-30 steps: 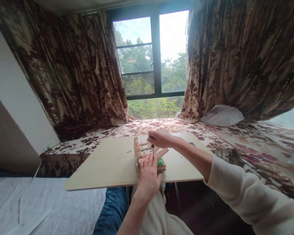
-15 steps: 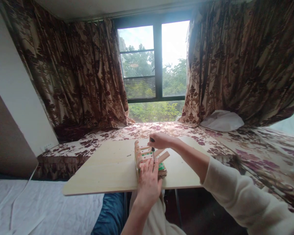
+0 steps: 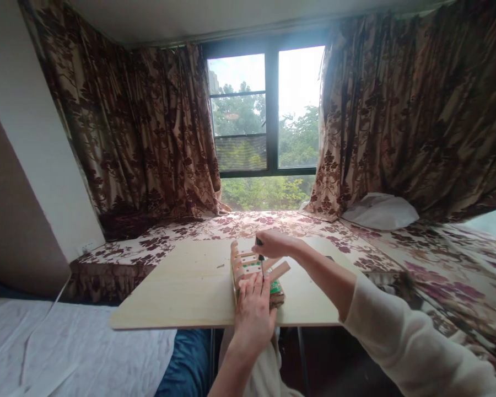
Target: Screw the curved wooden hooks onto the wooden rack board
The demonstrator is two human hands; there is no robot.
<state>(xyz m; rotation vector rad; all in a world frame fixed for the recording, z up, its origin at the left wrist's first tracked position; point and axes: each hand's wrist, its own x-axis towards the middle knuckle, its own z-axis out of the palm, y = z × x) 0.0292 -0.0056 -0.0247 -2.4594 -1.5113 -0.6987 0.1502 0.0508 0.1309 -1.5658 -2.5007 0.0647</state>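
Observation:
A slatted light-wood piece (image 3: 251,269) with rounded ends along its left side rests on a brown and green box (image 3: 278,298) near the front of the table. My right hand (image 3: 273,244) is closed round the dark handle of a screwdriver (image 3: 262,266), which points down, nearly upright. Its tip is near the fingertips of my left hand (image 3: 254,309). That hand lies over the near part of the wood with fingers stretched out, pressing on it and hiding what is beneath. A loose-looking wooden strip (image 3: 279,270) sticks out to the right at a slant.
The pale folding table (image 3: 169,298) has a few small bits (image 3: 220,266) on it left of the box. A dark flat item (image 3: 329,257) lies partly behind my right forearm. Beyond is a floral-covered ledge (image 3: 240,221) with a white plastic bag (image 3: 382,211) under the curtains.
The view has shifted slightly, so everything sits a little lower and further right. Both hands keep their places on the screwdriver and the wood.

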